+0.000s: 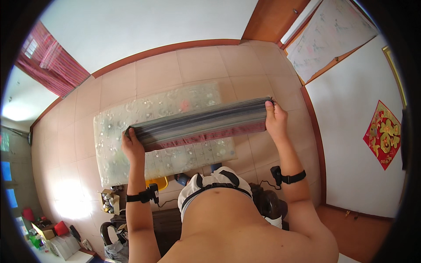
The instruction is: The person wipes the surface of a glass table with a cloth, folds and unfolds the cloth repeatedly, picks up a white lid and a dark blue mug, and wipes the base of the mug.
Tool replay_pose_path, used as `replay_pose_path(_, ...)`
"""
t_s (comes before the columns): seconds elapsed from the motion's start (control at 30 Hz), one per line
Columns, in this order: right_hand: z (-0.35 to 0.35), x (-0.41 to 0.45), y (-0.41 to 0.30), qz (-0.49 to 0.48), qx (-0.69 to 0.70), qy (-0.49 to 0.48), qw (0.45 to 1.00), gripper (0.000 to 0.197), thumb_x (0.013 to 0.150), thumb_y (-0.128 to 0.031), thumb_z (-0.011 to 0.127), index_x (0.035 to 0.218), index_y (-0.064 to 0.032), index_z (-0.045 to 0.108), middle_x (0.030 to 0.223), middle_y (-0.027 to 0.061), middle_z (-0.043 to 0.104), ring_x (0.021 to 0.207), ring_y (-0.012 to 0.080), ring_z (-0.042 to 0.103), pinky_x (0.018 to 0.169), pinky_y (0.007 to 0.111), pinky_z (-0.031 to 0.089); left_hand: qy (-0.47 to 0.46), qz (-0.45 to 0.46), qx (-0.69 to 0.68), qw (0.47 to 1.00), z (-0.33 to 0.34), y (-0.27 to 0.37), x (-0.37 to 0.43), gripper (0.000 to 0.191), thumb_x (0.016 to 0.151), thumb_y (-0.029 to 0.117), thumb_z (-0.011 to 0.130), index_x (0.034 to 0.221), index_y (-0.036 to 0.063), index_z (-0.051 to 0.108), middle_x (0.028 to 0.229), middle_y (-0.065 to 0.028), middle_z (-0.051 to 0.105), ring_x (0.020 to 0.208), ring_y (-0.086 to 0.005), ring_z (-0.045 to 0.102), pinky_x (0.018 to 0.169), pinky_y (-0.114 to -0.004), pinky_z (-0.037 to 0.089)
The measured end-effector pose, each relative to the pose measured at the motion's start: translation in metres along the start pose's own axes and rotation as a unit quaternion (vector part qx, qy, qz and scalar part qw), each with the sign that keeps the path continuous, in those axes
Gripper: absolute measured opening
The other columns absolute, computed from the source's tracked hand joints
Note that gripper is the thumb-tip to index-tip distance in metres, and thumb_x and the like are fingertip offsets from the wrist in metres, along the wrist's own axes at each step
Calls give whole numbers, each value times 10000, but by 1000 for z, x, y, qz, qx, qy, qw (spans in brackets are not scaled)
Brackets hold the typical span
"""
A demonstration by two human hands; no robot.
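Note:
A striped cloth in grey, dark blue and dark red is stretched out as a long band in front of me, above the table. My left hand grips its left end, with the thumb on top. At the right end, slightly farther from me, my right hand pinches the cloth near its frayed edge, thumb uppermost. Under the cloth lies a table with a clear, patterned plastic cover. Both forearms wear black straps with small devices.
A yellow basin sits below the table's near edge. Left of my legs is a cardboard box holding bottles or cans. A dark wooden seat is behind me. At the lower left, a white surface bears assorted items.

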State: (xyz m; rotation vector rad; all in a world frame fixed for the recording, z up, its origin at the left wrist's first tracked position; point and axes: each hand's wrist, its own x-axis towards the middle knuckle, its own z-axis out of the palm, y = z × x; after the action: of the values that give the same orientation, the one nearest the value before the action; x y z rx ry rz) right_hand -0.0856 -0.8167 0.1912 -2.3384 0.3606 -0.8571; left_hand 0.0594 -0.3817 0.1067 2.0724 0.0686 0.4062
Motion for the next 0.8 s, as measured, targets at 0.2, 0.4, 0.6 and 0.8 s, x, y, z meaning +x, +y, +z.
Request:
replay_pose_path(0.2, 17, -27, 2, 32, 13, -40, 999, 307, 1019, -280, 579, 912, 2, 638, 634, 171, 599, 525, 294, 583, 526, 366, 454, -61, 10, 101, 993, -9, -31, -3, 303, 1041, 292, 512, 994, 4, 595, 804, -227, 657, 734, -427, 626, 652, -453, 475)
replay_pose_path(0.4, 37, -43, 9, 55, -27, -65, 996, 330, 1017, -302, 574, 899, 0, 637, 625, 188, 604, 554, 349, 615, 503, 399, 441, -71, -53, 110, 990, -13, -48, -2, 298, 1031, 284, 536, 988, -4, 603, 828, -227, 659, 731, -411, 613, 672, -437, 474)
replay_pose_path(0.6, 54, -52, 22, 92, 11, -77, 993, 346, 1014, -320, 580, 907, 3, 646, 631, 181, 604, 548, 317, 604, 530, 383, 455, -7, -96, -11, 995, -13, -63, -8, 261, 1014, 257, 576, 958, 3, 601, 853, -117, 645, 772, -223, 579, 735, -374, 466)
replay_pose_path(0.8, 55, -61, 38, 72, 72, -10, 995, 327, 1009, -309, 599, 975, 10, 659, 722, 147, 631, 645, 244, 615, 620, 341, 477, -34, -183, -260, 947, -6, -79, -19, 188, 1034, 212, 559, 990, 31, 580, 920, -2, 567, 877, -94, 494, 827, -268, 423)
